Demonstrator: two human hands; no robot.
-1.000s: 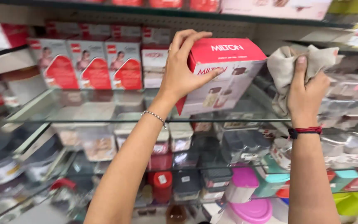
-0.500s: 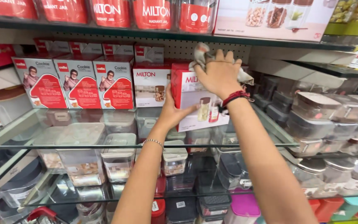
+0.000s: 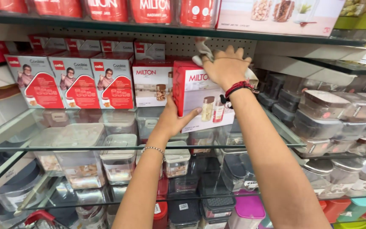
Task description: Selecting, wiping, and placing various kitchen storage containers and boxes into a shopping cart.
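From the head camera I see my left hand [image 3: 172,121] cupped under the lower left corner of a red and white carton [image 3: 200,95] that pictures storage jars. The fingers are curled loosely around the box's left edge, not clenched, with the thumb [image 3: 191,113] laid flat across its front face. The carton stands upright on the glass shelf [image 3: 106,148], its base at or just above the glass; I cannot tell whether it is fully set down. A thin bead bracelet [image 3: 152,149] sits on that wrist.

My right hand [image 3: 225,68] is on top of the same carton, palm down, fingers spread and pressing a pale cloth [image 3: 204,53] against the box's top rear edge. The cloth is bunched under the fingers and pokes out behind them towards the pegboard back wall [image 3: 183,42]. A red and black band [image 3: 238,87] circles that wrist.

Just beside the carton on its left stands a similar white and red box [image 3: 151,82], touching or nearly so. Further left is a row of three red and white boxes [image 3: 75,78], each with a portrait printed on it. Below the glass shelf are clear plastic containers [image 3: 81,157], and to the right are stacks of clear lidded containers [image 3: 331,118].
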